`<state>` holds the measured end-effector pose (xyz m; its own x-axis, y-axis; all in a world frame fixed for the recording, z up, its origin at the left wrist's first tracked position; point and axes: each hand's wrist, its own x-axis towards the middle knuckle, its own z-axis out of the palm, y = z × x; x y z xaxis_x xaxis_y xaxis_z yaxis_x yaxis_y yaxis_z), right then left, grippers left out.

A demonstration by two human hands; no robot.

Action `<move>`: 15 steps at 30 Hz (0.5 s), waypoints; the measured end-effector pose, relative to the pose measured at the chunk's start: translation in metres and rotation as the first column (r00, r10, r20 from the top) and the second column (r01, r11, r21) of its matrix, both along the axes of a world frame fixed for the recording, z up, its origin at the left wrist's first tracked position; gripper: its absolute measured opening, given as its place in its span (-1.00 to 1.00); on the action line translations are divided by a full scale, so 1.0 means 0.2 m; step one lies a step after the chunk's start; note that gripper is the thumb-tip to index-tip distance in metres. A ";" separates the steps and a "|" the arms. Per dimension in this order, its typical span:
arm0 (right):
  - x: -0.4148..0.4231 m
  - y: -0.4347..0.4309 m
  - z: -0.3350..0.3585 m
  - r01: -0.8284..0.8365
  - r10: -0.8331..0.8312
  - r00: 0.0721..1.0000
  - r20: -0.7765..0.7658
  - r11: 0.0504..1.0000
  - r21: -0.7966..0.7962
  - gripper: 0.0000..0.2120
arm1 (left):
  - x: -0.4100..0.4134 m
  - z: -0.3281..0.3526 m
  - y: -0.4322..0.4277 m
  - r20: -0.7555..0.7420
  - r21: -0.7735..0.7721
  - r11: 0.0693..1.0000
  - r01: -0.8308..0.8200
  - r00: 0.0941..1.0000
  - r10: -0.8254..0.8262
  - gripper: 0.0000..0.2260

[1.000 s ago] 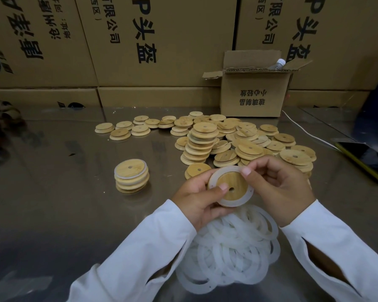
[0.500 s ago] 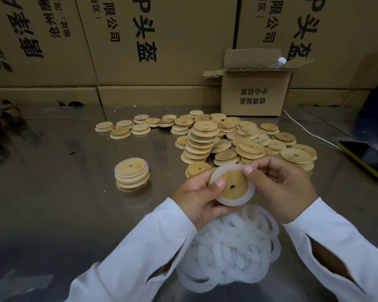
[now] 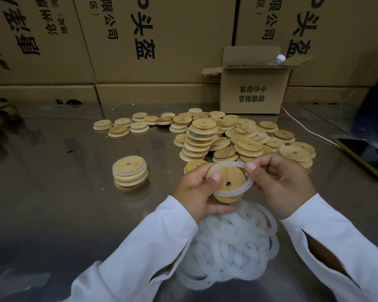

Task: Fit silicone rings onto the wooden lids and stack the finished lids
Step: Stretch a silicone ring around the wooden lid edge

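item: round wooden lid w/ centre hole [image 3: 228, 180], gripped by left hand [image 3: 198, 192], right hand [image 3: 280, 180] pinching translucent white silicone ring [image 3: 234, 165] half-seated; next: press rest round rim.

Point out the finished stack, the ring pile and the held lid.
finished stack [image 3: 138, 166], head view, top lid's face.
ring pile [image 3: 227, 236], head view, heap's middle.
held lid [image 3: 226, 174], head view, wooden face.
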<state>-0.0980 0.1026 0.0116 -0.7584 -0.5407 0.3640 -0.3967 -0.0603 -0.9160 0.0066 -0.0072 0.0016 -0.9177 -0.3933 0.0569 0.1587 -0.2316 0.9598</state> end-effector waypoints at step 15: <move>0.02 0.01 0.01 -0.026 0.025 0.998 -0.062 1.000 -0.008 -0.87 | 0.01 0.01 0.01 -0.020 -0.149 0.987 -0.056 0.998 0.054 -0.80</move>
<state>-0.0940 0.1041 0.0133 -0.7206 -0.5561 0.4141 -0.4504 -0.0787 -0.8893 0.0094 -0.0045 0.0027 -0.8934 -0.4291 0.1333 0.1829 -0.0761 0.9802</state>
